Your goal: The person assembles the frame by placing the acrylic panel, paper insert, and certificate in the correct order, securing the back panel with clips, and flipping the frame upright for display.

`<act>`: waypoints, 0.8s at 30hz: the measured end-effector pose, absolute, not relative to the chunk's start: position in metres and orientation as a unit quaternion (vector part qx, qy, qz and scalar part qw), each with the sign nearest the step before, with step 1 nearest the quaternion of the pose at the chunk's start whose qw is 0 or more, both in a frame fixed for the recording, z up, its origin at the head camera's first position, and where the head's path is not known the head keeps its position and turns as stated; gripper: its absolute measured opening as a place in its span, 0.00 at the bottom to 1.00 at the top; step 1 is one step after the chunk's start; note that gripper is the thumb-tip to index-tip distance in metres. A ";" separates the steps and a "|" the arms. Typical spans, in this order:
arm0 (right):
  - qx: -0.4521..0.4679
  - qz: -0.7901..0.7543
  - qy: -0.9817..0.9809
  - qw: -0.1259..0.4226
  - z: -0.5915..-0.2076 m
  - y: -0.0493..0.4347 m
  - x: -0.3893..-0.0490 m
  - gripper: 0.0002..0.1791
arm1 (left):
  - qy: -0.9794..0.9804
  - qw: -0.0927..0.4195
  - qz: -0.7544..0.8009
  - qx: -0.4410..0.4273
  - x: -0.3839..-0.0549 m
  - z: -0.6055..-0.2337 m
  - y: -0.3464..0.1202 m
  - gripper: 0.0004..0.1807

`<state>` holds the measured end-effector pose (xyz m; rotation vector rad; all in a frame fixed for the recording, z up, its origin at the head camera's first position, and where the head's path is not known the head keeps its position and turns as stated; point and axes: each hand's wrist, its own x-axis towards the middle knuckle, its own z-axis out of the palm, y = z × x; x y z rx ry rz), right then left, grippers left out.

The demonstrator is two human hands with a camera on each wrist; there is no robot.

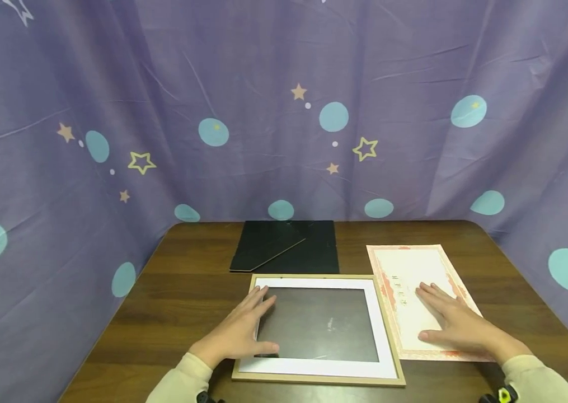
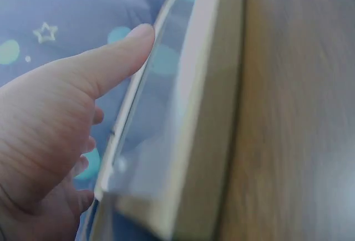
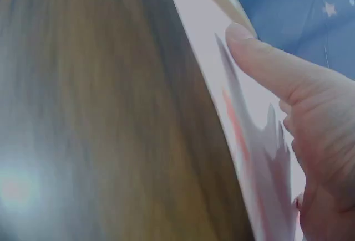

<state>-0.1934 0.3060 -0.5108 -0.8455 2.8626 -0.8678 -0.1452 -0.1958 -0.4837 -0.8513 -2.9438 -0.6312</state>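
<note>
A light wooden picture frame (image 1: 319, 379) with a white mat border (image 1: 385, 336) lies flat, its middle dark and glossy. My left hand (image 1: 243, 330) is spread over its left side, fingers and thumb apart. The left wrist view shows the thumb (image 2: 113, 61) along the edge of the frame, with the other fingertips partly hidden behind the palm. To the right lies a certificate sheet (image 1: 409, 263) with a pink-red patterned border. My right hand (image 1: 457, 324) is over this paper with relaxed, extended fingers, and its shadow falls on the sheet in the right wrist view.
Behind the picture frame lies a black backing board (image 1: 319, 254) with a thin pale diagonal edge across it. Everything sits on a dark brown wooden table (image 1: 183, 302). A purple curtain (image 1: 263, 179) with stars and blue dots surrounds the table's back and sides.
</note>
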 end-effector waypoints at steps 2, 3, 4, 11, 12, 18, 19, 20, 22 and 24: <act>-0.268 -0.275 0.923 0.026 -0.512 0.314 -0.193 0.52 | -0.937 0.021 -0.204 -0.282 -0.145 -0.479 -0.187 0.54; -0.263 -0.273 0.925 0.029 -0.512 0.317 -0.193 0.53 | -0.935 0.027 -0.205 -0.287 -0.145 -0.477 -0.182 0.54; -0.261 -0.273 0.925 0.032 -0.511 0.320 -0.193 0.53 | -0.934 0.029 -0.206 -0.292 -0.145 -0.475 -0.176 0.53; -0.272 -0.283 0.920 0.015 -0.507 0.310 -0.188 0.52 | -0.925 0.006 -0.223 -0.308 -0.144 -0.465 -0.142 0.49; -0.281 -0.279 0.918 0.013 -0.508 0.306 -0.186 0.53 | -0.924 0.005 -0.224 -0.309 -0.144 -0.464 -0.139 0.49; -0.306 -0.243 0.920 0.007 -0.515 0.288 -0.181 0.61 | -0.922 0.007 -0.226 -0.314 -0.153 -0.465 -0.118 0.46; -0.305 -0.240 0.921 0.005 -0.516 0.287 -0.181 0.61 | -0.920 0.008 -0.229 -0.317 -0.154 -0.466 -0.115 0.45; -0.303 -0.239 0.922 0.004 -0.517 0.287 -0.181 0.62 | -0.918 0.011 -0.233 -0.320 -0.155 -0.467 -0.111 0.45; -0.300 -0.236 0.925 0.000 -0.519 0.287 -0.183 0.62 | -0.913 0.016 -0.244 -0.328 -0.158 -0.468 -0.104 0.43; -0.298 -0.230 0.926 -0.004 -0.520 0.286 -0.186 0.62 | -0.907 0.022 -0.256 -0.335 -0.160 -0.471 -0.097 0.41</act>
